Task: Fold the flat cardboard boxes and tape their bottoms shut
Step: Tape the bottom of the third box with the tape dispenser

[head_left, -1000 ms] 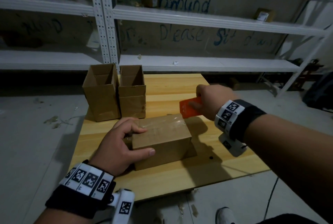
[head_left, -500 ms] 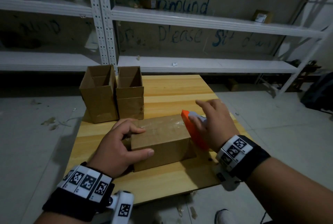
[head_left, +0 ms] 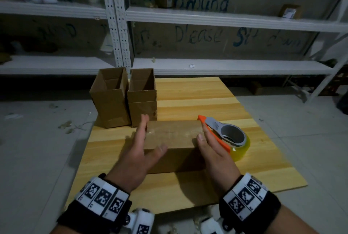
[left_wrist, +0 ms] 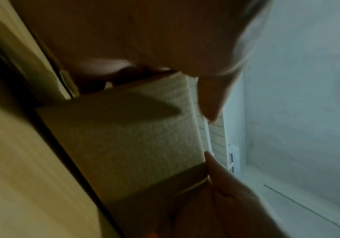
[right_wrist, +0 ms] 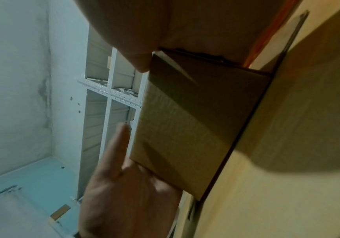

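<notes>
The taped cardboard box (head_left: 172,139) lies on its side at the centre of the head view, on the wooden counter (head_left: 207,102), its long axis running left to right across the frame, with a glossy strip of tape along its upper face. It sits directly between the two hands: the left hand (head_left: 140,151) is flat against its left end and the right hand (head_left: 211,151) flat beside its right end, each grip spread with fingers straight, curled round nothing. Both hands are about equally near, so the box looks ready to be lifted by pressing in from the two ends; whether the palms truly touch the cardboard is hard to tell. Just right of the right hand, the orange-and-grey tape dispenser (head_left: 224,134) rests on the counter. In the upper left of the counter two finished open boxes (head_left: 124,105) stand upright side by side, with white shelving (head_left: 207,19) behind.
</notes>
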The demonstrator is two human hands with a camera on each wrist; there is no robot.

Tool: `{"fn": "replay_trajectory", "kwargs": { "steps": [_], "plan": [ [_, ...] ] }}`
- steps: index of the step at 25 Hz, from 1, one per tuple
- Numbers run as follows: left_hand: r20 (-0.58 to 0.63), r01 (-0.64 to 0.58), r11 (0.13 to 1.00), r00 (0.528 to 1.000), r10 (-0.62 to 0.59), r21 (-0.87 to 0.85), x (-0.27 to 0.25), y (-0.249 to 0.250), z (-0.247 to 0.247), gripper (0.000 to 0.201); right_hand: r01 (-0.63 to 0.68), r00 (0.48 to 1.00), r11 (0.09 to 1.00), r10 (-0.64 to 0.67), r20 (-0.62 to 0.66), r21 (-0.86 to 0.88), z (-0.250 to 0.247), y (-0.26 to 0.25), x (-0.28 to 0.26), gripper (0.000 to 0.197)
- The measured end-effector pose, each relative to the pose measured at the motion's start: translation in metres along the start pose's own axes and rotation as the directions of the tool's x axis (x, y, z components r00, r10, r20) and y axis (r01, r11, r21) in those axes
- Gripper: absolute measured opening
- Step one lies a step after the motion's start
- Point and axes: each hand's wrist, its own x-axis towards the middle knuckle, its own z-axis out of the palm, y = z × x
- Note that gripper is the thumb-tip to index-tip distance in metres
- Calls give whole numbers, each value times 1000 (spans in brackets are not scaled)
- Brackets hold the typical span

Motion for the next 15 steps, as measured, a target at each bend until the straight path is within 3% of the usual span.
{"fn": "replay_trajectory", "kwargs": {
  "steps": [3,7,10,13,15],
  "plan": [
    [-90,168,910,972,-217,-378,6,-2,7,81,-23,999,999,25,-41,38,-1,-2,9,65],
    [-78,222,803,946,-315,-552,11,18,12,63,-44,992,970,70,-103,238,3,-15,15,34],
    [-29,249,807,950,-312,-535,13,31,11,69,-78,991,931,110,-70,356,3,-17,18,36],
    [-128,211,873,947,-294,-440,18,31,18,79,-16,990,954,56,-127,300,7,-12,19,49],
    [-160,216,885,939,-304,-413,20,31,21,58,-22,985,965,65,-157,260,12,-12,17,40]
  ]
}}
